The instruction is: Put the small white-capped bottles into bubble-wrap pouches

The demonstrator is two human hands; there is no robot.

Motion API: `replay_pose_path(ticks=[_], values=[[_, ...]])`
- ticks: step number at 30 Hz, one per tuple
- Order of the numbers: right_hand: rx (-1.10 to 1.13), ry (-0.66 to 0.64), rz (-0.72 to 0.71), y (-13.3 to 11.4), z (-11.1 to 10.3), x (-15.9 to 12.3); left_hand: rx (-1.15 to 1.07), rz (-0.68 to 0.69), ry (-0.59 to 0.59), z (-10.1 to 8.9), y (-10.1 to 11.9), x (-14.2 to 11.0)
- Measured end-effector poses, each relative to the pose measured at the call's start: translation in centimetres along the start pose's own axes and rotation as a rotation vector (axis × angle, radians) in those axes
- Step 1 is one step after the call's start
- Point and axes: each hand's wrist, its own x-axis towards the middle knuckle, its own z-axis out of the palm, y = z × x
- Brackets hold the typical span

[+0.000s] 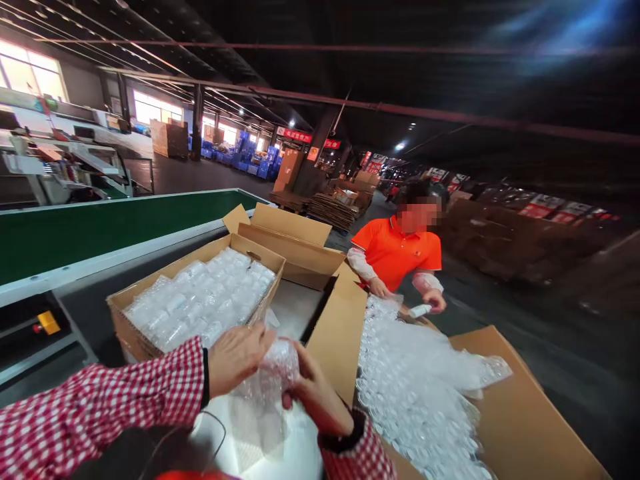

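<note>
In front of me, a clear bubble-wrap bag is between my two hands, and what is inside it I cannot make out. My right hand is closed around its right side, thumb below and fingers above. From the left, my left hand has its fingers pressed together on the bag's upper edge; its thumb is hidden. Left of the hands, a carton is filled with rows of bubble-wrapped items. Under the hands lies a bright white surface with translucent plastic on it.
Behind my hands is an open carton with raised flaps. At right, a large carton holds many clear-wrapped pieces. A co-worker in an orange shirt handles a white piece there. A green conveyor belt runs along the left.
</note>
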Motion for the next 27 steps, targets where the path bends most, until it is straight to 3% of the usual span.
replay_pose_path(ticks=[2,5,8,10,14,20,23,27], values=[[0.076,-0.004,-0.032,-0.2,-0.6,0.7,0.054,-0.218,0.047,-1.1,-3.9,2.2],[-0.011,0.139,-0.107,1.5,-2.1,0.9,0.073,-0.496,0.088,-1.8,-10.3,6.1],[-0.283,0.182,0.019,5.9,-3.5,1.1,0.055,-0.686,0.036,-0.2,-15.2,9.2],[-0.565,0.205,0.149,9.3,-4.3,1.1,0.044,-0.756,0.0,1.6,-16.8,10.2],[-0.875,0.318,0.328,15.1,-5.5,0.4,0.044,-0.752,-0.067,4.3,-17.8,10.4],[-1.134,0.37,0.505,20.6,-6.8,0.5,0.06,-0.6,-0.148,5.4,-17.3,9.6],[-1.185,0.346,0.523,22.1,-7.5,1.4,0.064,-0.585,-0.107,4.5,-16.3,9.4],[-1.222,0.432,0.42,21.8,-7.9,1.5,0.057,-0.434,0.051,1.2,-13.7,7.6]])
